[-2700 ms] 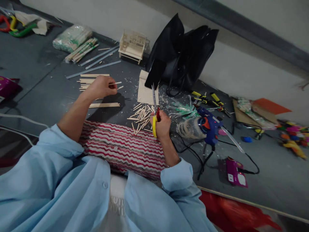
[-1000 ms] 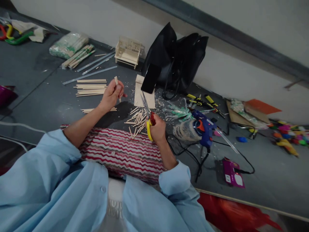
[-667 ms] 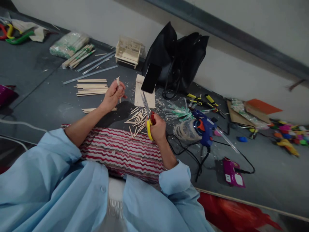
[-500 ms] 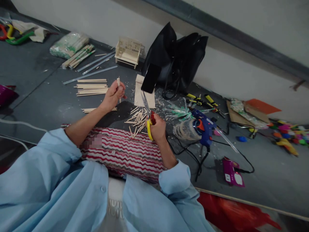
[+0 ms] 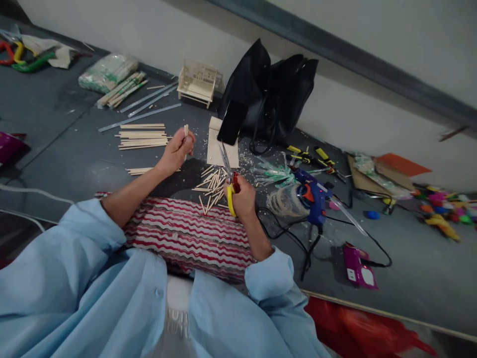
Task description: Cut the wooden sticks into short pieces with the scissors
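My left hand (image 5: 176, 150) is closed around a few thin wooden sticks (image 5: 186, 130), which stand upright and poke out above the fingers. In my right hand (image 5: 244, 198) is a pair of scissors (image 5: 226, 160) with yellow and red handles, blades pointing up and away from me. Under and beside the blades lies a loose pile of short cut sticks (image 5: 213, 183). Longer sticks (image 5: 142, 134) lie in rows left of my left hand. Beyond the scissors, a black phone (image 5: 232, 122) rests on a beige paper or cloth (image 5: 223, 157).
A small wooden model bench (image 5: 197, 84) and a black bag (image 5: 276, 92) stand at the back. To the right, a blue glue gun (image 5: 316, 196) rests on a jar (image 5: 286, 200), with cables trailing nearby. A striped cushion (image 5: 190, 236) lies before me. Metal strips (image 5: 139, 117) lie at left.
My left hand with the sticks has shifted slightly right and turned a little. My right hand and the scissors stay in nearly the same place.
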A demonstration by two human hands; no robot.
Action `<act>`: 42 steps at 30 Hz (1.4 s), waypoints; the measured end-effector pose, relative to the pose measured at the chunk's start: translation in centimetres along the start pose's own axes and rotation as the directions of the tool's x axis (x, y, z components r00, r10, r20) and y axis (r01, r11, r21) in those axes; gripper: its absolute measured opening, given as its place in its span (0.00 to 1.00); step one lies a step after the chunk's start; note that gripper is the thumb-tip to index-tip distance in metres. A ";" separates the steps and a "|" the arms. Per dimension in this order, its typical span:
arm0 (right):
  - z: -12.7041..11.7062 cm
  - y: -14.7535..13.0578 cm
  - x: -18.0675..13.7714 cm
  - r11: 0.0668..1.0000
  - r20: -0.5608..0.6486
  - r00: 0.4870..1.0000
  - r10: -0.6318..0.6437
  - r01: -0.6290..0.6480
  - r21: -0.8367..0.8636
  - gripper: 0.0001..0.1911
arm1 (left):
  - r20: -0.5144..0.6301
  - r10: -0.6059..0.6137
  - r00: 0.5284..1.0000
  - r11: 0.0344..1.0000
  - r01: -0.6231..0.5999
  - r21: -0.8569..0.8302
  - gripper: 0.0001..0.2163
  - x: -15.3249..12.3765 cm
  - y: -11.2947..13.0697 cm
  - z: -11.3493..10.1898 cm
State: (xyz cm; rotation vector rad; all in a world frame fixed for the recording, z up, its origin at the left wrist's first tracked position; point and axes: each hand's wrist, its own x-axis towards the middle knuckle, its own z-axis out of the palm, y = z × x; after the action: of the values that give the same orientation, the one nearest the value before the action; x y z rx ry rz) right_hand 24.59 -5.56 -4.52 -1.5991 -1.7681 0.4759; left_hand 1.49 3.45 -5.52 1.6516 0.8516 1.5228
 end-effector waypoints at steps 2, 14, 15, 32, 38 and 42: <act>0.0 -0.1 0.0 0.999 0.003 1.000 0.014 -0.014 0.030 0.07 | 0.022 0.018 1.000 0.995 -0.020 0.098 0.16 -0.2 0.9 0.2; -0.1 -1.5 -0.5 0.999 0.046 0.999 -0.001 -0.002 0.052 0.10 | 0.286 0.148 0.947 0.841 -0.272 0.468 0.07 -1.7 4.0 2.1; -0.1 -1.5 -0.5 0.999 0.054 0.999 0.001 -0.004 0.046 0.09 | 0.298 0.138 0.944 0.837 -0.272 0.475 0.06 -1.8 4.1 2.2; -0.4 -1.9 -0.6 1.000 0.068 0.998 -0.018 0.018 -0.002 0.08 | 0.419 0.048 0.907 0.750 -0.310 0.584 0.08 -2.7 4.9 3.0; -0.4 -1.9 -0.6 0.999 0.046 0.998 -0.041 0.042 -0.022 0.07 | 0.417 0.072 0.906 0.698 -0.344 0.628 0.09 -2.7 5.2 3.0; -0.5 -2.1 -0.6 0.999 0.041 0.998 -0.042 0.043 -0.016 0.06 | 0.396 0.071 0.915 0.642 -0.346 0.684 0.10 -2.8 5.3 3.2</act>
State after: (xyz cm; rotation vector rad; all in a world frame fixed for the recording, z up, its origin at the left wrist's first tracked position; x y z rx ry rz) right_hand 23.39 -6.61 -2.91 -1.5704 -1.8372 0.4770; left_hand 4.46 -1.95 -2.58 2.6108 1.2151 0.9934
